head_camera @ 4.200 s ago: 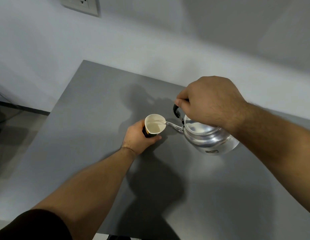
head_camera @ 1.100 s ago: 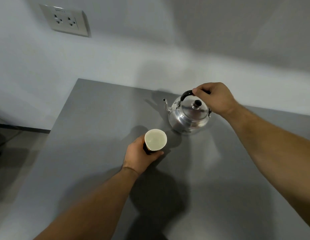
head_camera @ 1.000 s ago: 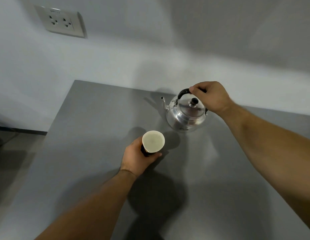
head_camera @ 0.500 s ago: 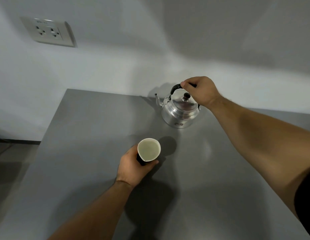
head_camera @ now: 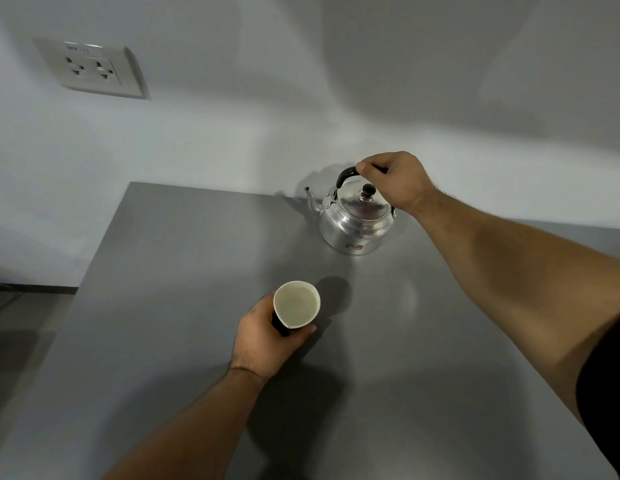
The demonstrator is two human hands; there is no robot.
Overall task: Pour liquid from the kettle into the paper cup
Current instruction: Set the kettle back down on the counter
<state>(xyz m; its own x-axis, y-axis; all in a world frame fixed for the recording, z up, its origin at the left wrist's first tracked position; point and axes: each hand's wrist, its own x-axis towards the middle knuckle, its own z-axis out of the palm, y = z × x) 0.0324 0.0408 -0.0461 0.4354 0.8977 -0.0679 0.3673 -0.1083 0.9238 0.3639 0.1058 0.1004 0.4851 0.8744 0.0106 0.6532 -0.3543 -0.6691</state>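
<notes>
A shiny metal kettle [head_camera: 355,225] with a black handle and black lid knob stands upright on the grey table [head_camera: 170,258], near the back wall, its spout pointing left. My right hand [head_camera: 395,180] is closed around the top of the kettle's handle. In the middle of the table, the paper cup [head_camera: 296,304], white inside and dark outside, holds pale liquid. My left hand [head_camera: 267,337] is wrapped around the cup's side from the near left. Cup and kettle stand well apart.
A white wall rises right behind the table, with a double power socket [head_camera: 90,69] high on the left. The table's left edge drops to a dark floor [head_camera: 21,317].
The kettle, tilted with its spout at the cup 4.2 s ago, now stands upright at the back of the table. My left hand has kept hold of the cup throughout.
</notes>
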